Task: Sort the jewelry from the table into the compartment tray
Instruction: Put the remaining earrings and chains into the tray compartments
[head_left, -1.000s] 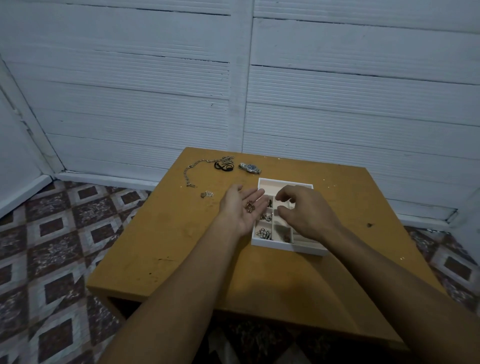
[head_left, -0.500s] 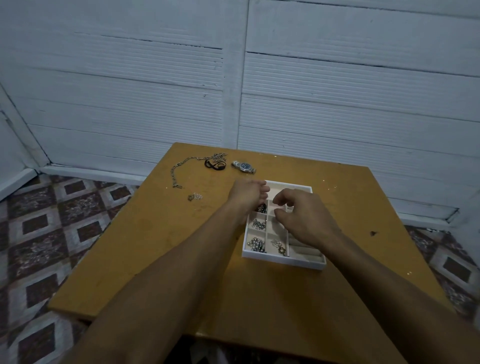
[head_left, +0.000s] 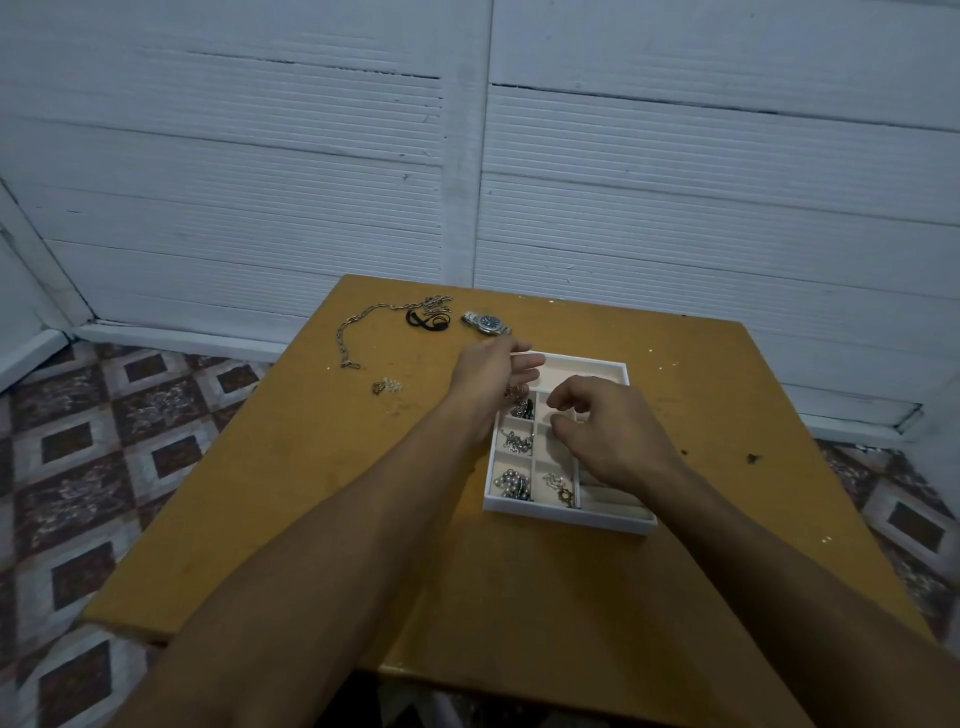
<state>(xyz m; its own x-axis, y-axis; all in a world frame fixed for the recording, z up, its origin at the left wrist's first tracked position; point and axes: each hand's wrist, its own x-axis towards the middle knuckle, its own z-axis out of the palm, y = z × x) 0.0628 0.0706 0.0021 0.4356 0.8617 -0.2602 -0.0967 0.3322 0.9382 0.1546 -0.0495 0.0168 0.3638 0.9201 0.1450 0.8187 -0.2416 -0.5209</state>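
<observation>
A white compartment tray (head_left: 566, 515) sits on the wooden table (head_left: 457, 582), right of centre. Several of its left compartments hold jewelry, among them a beaded piece (head_left: 511, 486) and a thin silver chain (head_left: 517, 441). My left hand (head_left: 488, 371) is tilted on its side over the tray's far-left compartment, fingers straight, and small coppery pieces (head_left: 511, 392) slip from its palm edge. My right hand (head_left: 608, 431) hovers over the tray's middle, fingers loosely curled, with nothing visible between them. On the table lie a long chain (head_left: 358, 325), a black cord piece (head_left: 428, 319), a wristwatch (head_left: 485, 322) and a small silver piece (head_left: 387, 386).
The table stands against a white panelled wall (head_left: 467, 182). Patterned floor tiles (head_left: 104, 441) show to its left and right. The loose jewelry lies at the far left of the tabletop, beyond and left of the tray.
My left hand turned from palm-up beside the tray onto its side above the far-left compartment, tipping the small pieces off. My right hand stayed over the tray.
</observation>
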